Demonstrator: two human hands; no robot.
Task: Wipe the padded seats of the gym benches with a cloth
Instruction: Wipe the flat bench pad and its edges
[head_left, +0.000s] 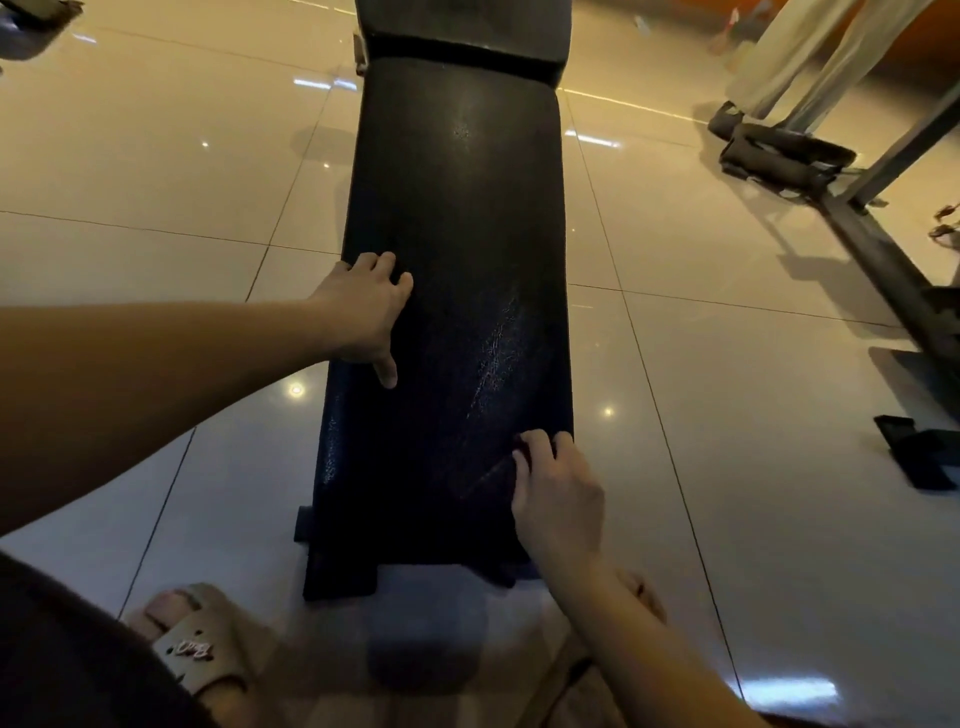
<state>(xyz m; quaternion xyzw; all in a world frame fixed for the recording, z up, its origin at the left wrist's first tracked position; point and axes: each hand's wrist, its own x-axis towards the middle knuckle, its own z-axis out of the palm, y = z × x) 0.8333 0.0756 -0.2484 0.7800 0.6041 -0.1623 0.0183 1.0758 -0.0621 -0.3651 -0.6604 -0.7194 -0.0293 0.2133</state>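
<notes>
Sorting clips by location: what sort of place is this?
Probably a gym: a long black padded bench fills the view, a metal equipment frame stands at right, and the floor is glossy tile.

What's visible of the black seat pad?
The seat pad is long and black, with a grained, vinyl-like skin and shiny streaks toward its right side. It runs away from the camera, ending at a gap before the next pad. The left hand rests on its left edge; the right hand holds a dark cloth against its near right corner.
</notes>
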